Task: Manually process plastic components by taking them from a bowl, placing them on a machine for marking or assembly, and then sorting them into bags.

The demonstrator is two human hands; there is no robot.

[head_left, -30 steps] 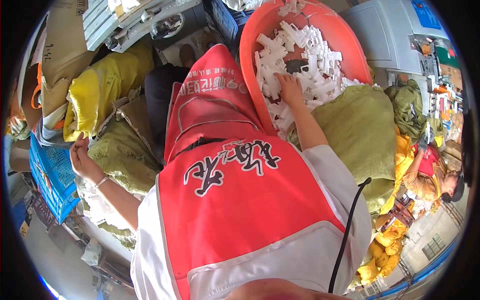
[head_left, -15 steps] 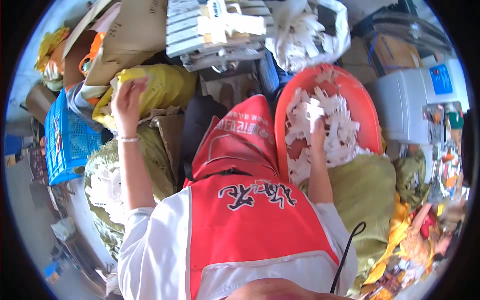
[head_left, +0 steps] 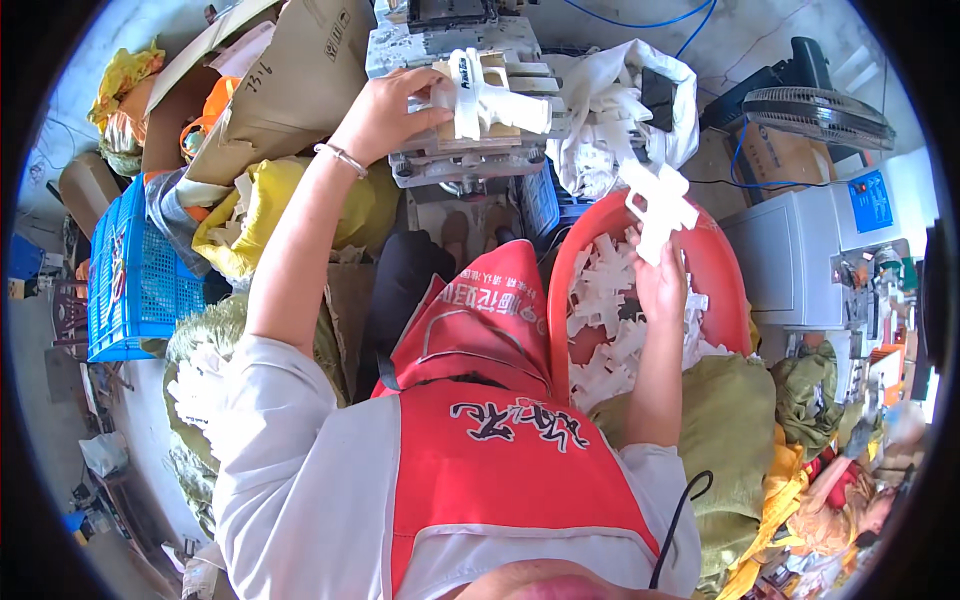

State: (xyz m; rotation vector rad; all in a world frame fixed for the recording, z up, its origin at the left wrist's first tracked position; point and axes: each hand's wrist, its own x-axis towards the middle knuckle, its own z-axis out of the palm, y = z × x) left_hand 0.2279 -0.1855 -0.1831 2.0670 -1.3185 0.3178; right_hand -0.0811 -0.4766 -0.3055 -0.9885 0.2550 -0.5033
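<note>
My left hand (head_left: 388,115) reaches to the grey slatted machine (head_left: 400,50) ahead of me. Its thumb and fingers close round the near end of a white plastic toy gun part (head_left: 512,110), which lies on a light-coloured block there. In my right hand (head_left: 660,288), another white toy gun part (head_left: 660,208) is pinched between the fingertips. That hand is raised above the red tub (head_left: 738,300), where many loose white parts (head_left: 612,350) lie heaped. Exactly how the left fingertips meet the part is partly hidden.
A white sack (head_left: 685,110) of similar parts stands behind the tub. At left are a yellow bag (head_left: 265,215), a cardboard box (head_left: 290,90) and a blue crate (head_left: 135,290). A black fan (head_left: 820,115) stands at far right; a green sack (head_left: 735,400) sits beside my right arm.
My left hand has gone from above the yellow bag to the part on the machine. My right hand has lifted from the tub's heap with a white part. The view has shifted slightly.
</note>
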